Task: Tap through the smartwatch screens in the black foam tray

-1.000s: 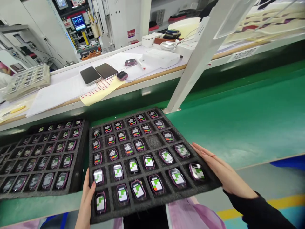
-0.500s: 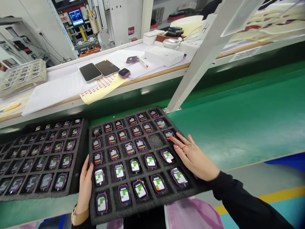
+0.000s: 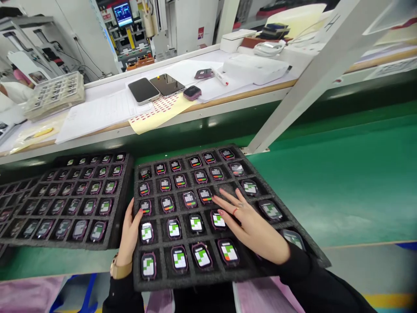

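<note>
A black foam tray [image 3: 208, 282] lies before me, its compartments holding several smartwatches with purple cases and lit screens. The upper-left watches show a keypad-like screen with orange and green at the bottom; nearer ones show green and white blocks. At the tray's left edge, my left hand [image 3: 129, 237] grips the side, thumb on top and most fingers hidden. Palm down over the right part, my right hand [image 3: 252, 226] is open with fingers spread. Its fingertips are close to one smartwatch [image 3: 218, 220] with a green-and-white screen; whether they touch it, I cannot tell. The hand covers some compartments.
Another foam tray of watches [image 3: 112, 217] stands at left, with more beyond it. A slanted white post [image 3: 293, 102] rises behind my tray. On the shelf are two phones [image 3: 143, 90], a dotted yellow sheet [image 3: 163, 114], loose watches [image 3: 192, 92] and a white marker [image 3: 220, 77].
My right hand has moved left from a watch in the right column to the middle of the tray. That watch's keypad screen now shows green and white. The view has shifted left.
</note>
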The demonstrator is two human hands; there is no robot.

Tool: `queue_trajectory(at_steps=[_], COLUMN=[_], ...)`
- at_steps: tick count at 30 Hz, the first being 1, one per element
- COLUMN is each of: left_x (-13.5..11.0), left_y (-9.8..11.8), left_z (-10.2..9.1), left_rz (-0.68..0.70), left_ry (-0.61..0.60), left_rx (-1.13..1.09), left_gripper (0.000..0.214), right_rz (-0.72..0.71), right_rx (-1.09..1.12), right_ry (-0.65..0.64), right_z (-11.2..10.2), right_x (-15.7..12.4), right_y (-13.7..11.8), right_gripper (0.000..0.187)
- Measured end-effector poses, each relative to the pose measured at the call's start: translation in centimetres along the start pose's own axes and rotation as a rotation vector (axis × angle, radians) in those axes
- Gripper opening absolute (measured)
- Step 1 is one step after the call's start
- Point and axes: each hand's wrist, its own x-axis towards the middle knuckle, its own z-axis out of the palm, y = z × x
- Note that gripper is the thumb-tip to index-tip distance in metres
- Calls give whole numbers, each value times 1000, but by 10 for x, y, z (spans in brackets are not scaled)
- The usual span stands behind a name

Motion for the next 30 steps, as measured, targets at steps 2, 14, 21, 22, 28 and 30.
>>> queue_trajectory(at_steps=[2, 14, 21, 22, 28, 30], left_x=[3, 4, 5, 5, 3, 3], left_y=[2, -2, -8, -8, -3, -3], left_z=[1, 0, -2, -2, 0, 0], left_rz=[0, 20, 32, 33, 42, 44], left_ry=[8, 18, -10, -10, -21, -31], left_rx=[-8, -40, -54, -52, -35, -26], left_gripper=[61, 58, 59, 58, 61, 64], right_rz=[-25, -43, -32, -35, -106, -123], right_rx=[1, -95, -197, -190, -100, -107], right_ry=[-12, -46, -64, -67, -80, -136], right_z=[3, 9, 15, 16, 24, 27], right_x=[6, 14, 12, 12, 20, 24], right_y=[-6, -18, -7, -8, -27, -32], right_gripper=[39, 40, 43, 42, 42, 43])
